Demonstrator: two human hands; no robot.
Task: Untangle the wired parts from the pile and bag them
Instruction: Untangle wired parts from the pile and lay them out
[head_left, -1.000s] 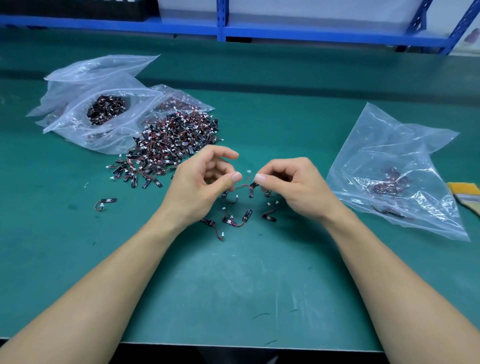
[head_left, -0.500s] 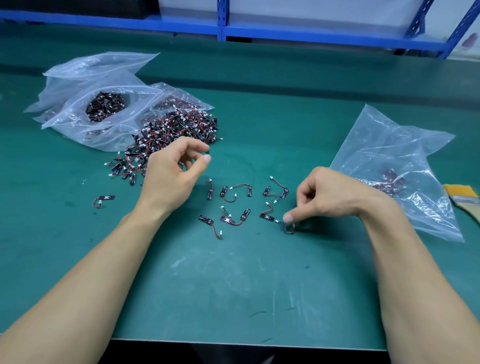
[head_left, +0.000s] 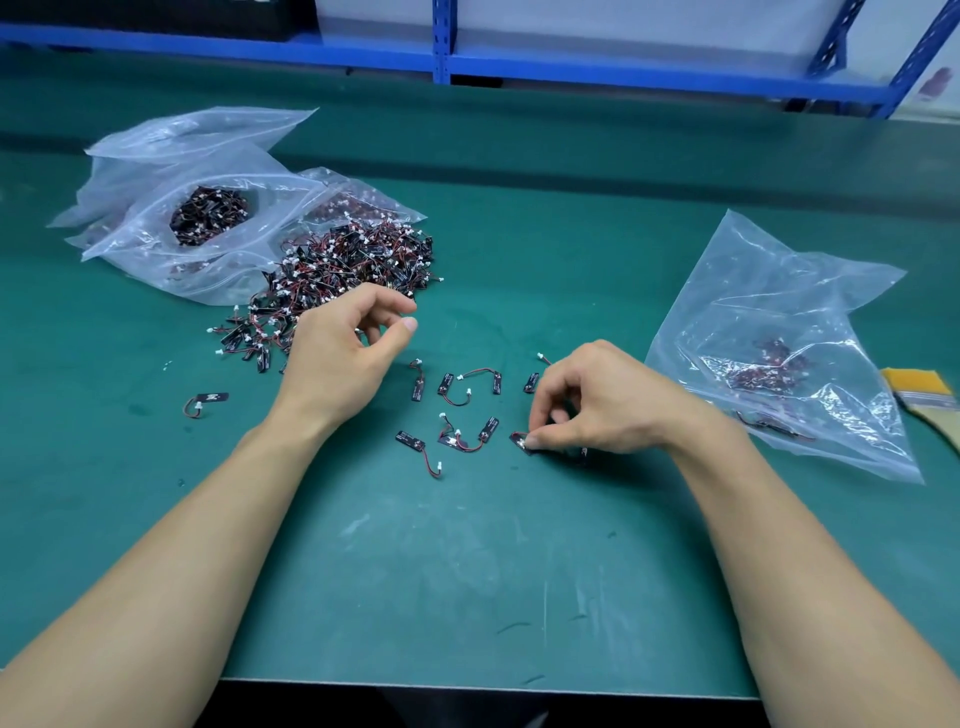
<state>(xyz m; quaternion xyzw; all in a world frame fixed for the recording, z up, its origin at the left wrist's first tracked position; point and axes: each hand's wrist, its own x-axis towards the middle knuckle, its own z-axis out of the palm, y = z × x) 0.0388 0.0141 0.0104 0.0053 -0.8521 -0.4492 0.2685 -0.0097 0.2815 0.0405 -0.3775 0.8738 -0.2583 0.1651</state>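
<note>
Now that the left hand (head_left: 343, 358) and right hand (head_left: 597, 400) have come apart, the tugging looks done.
At the far left, the full bags (head_left: 156, 218) and the big pile (head_left: 343, 265) sit waiting. A second ago both hands were close together, pulling on one part in the air; the left hand has now gone back beside the pile, fingers bent loosely, holding nothing. In the middle, the loose parts (head_left: 457, 395) lie in little rows, apart from the pile. The right hand has dropped to the near right end of the rows and pinches a wired part (head_left: 521, 441) against the tabletop (head_left: 467, 571). I think one more part is free, so the left hand can fetch another. The bag on the right (head_left: 779, 332) holds only a few parts, so lots of bagging is left.
</note>
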